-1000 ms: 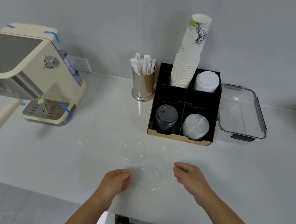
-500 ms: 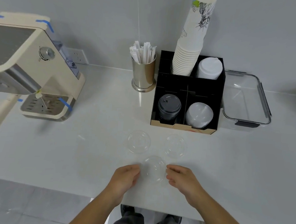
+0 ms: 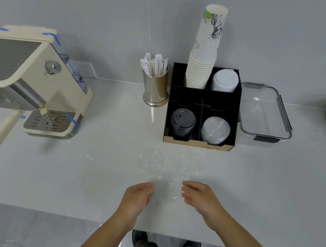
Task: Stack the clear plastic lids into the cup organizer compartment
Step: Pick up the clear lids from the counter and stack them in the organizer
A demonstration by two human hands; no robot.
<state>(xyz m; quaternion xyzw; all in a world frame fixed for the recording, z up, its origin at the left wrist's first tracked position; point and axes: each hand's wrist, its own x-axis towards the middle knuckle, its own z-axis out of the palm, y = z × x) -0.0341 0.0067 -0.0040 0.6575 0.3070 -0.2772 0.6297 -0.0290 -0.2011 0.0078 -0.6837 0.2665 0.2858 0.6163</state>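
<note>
Three clear lids lay on the counter [image 3: 77, 175] — one [image 3: 166, 189] between my left hand [image 3: 136, 199] and right hand [image 3: 201, 200], fingers curled at its rim; whether gripping, I couldn't tell. Two others [image 3: 151, 160] [image 3: 190, 163] sat at twelve o'clock, before the organizer [image 3: 202, 99] — four compartments.

Your surroundings, itemised: pale grey wall [image 3: 108, 13], one thin vertical seam running down it. White wall socket [image 3: 85, 70], low on the wall behind the cream coffee machine [image 3: 36, 79]. White glossy counter [image 3: 58, 174], meeting the wall along its far edge, with soft even reflections on its surface. Grey tiled floor [image 3: 16, 228], visible below the counter's near edge.
</note>
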